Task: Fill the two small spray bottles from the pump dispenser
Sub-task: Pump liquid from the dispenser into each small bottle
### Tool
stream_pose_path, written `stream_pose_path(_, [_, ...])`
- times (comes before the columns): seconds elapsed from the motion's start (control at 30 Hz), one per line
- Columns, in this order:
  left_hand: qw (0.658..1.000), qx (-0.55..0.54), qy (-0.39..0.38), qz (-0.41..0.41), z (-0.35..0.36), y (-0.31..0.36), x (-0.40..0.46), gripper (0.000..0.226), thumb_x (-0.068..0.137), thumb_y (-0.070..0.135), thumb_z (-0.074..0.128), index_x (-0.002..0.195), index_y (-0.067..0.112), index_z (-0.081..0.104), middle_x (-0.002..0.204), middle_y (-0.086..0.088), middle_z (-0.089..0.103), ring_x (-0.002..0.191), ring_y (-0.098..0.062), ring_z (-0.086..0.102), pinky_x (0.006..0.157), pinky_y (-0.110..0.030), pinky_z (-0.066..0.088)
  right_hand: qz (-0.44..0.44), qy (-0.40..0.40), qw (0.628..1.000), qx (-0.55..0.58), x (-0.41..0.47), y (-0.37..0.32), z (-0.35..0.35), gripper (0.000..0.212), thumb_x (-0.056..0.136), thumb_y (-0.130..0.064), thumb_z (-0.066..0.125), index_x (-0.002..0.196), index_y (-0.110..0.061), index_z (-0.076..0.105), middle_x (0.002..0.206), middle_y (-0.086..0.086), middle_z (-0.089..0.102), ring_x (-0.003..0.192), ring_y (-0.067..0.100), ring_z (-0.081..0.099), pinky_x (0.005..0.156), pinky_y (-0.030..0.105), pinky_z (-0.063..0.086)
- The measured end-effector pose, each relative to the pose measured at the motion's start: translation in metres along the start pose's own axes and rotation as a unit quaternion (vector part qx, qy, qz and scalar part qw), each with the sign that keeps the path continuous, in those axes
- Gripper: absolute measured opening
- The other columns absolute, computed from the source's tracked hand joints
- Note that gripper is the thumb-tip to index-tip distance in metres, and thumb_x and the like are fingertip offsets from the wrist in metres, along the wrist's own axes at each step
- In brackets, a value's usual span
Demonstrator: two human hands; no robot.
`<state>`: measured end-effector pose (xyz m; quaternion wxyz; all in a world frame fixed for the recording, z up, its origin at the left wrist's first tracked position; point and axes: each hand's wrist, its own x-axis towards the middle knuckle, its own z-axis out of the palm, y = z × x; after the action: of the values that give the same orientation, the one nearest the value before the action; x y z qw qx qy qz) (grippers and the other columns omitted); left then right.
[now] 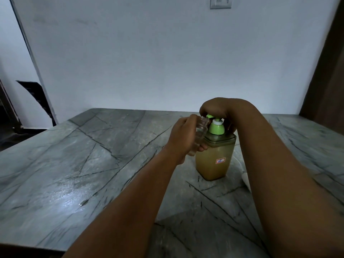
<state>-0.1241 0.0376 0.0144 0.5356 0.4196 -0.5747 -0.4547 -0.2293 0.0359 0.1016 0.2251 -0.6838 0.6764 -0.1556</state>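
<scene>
The pump dispenser (216, 157) stands on the grey veined stone surface (89, 164), a squarish clear bottle mostly full of cloudy yellow-brown liquid, with a green collar, white neck and a small red-edged sticker. The left hand (183, 139) has its fingers wrapped round a small clear spray bottle (200, 132), uncapped, its open mouth tilted up to the green nozzle. The right hand (216, 108) bears down on the pump head, its curled fingers hiding most of it, and the right forearm covers something white on the surface.
</scene>
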Motion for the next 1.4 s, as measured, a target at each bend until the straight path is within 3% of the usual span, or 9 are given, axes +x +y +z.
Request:
stream_pose_path(0.2, [1.000,-0.001,-0.001,0.005,0.000,0.002,-0.002,0.040,0.099,0.023,0.032,0.102,-0.003,0.063,0.071,-0.020,0.065,0.046,-0.022,0.059,0.042,-0.023,0.045,0.017,-0.027,0.996,0.088,-0.001,0.004,-0.007,0.031,0.091,-0.032,0.043,0.073,-0.008,0.047,0.061,0.008,0.051,0.059,0.023,0.044,0.062,0.028,0.038])
stream_pose_path(0.4, [1.000,-0.002,-0.003,0.002,0.001,0.003,-0.003,0.040,0.098,0.023,0.032,0.100,-0.002,0.064,0.070,-0.022,0.064,0.046,-0.022,0.059,0.042,-0.023,0.045,0.003,-0.004,0.999,0.041,-0.003,0.000,-0.003,0.024,0.091,-0.019,0.043,0.071,-0.006,0.044,0.069,0.010,0.044,0.057,0.025,0.042,0.060,0.027,0.039])
stream_pose_path(0.7, [1.000,-0.004,-0.005,0.004,0.000,0.003,-0.002,0.040,0.098,0.023,0.033,0.102,-0.003,0.064,0.069,-0.021,0.063,0.045,-0.022,0.059,0.042,-0.022,0.045,-0.019,-0.011,0.999,-0.024,-0.009,-0.005,0.001,0.035,0.097,-0.012,0.038,0.063,-0.005,0.043,0.065,0.010,0.043,0.052,0.021,0.037,0.051,0.023,0.034])
stream_pose_path(0.9, [1.000,-0.008,-0.009,0.007,0.000,0.002,-0.003,0.040,0.098,0.024,0.034,0.104,-0.003,0.063,0.069,-0.018,0.064,0.046,-0.021,0.059,0.042,-0.022,0.045,-0.002,-0.017,1.000,0.025,-0.004,-0.001,-0.002,0.026,0.093,-0.024,0.044,0.074,-0.007,0.046,0.066,0.009,0.047,0.058,0.023,0.043,0.060,0.029,0.040])
stream_pose_path(1.03, [1.000,-0.006,-0.002,-0.005,0.000,0.001,-0.001,0.040,0.099,0.026,0.034,0.109,-0.002,0.060,0.070,-0.017,0.066,0.047,-0.021,0.061,0.043,-0.023,0.046,0.019,-0.046,0.995,0.082,0.001,0.003,-0.005,0.028,0.085,-0.033,0.048,0.072,-0.008,0.049,0.044,0.002,0.053,0.057,0.023,0.043,0.064,0.028,0.038])
stream_pose_path(1.2, [1.000,-0.003,-0.002,-0.002,-0.001,0.002,-0.002,0.040,0.099,0.026,0.033,0.106,-0.002,0.061,0.068,-0.016,0.065,0.046,-0.021,0.060,0.043,-0.023,0.046,-0.002,-0.016,0.998,0.060,0.001,0.000,-0.003,0.016,0.087,-0.018,0.045,0.078,-0.005,0.047,0.068,0.010,0.046,0.062,0.024,0.042,0.062,0.028,0.038])
stream_pose_path(1.4, [1.000,-0.008,-0.003,-0.002,0.000,0.002,-0.002,0.039,0.098,0.025,0.035,0.103,-0.002,0.063,0.064,-0.014,0.064,0.045,-0.022,0.060,0.042,-0.023,0.045,-0.005,-0.014,1.000,0.022,0.000,0.001,0.000,0.026,0.090,-0.016,0.043,0.065,-0.009,0.041,0.066,0.009,0.041,0.054,0.024,0.037,0.057,0.025,0.035])
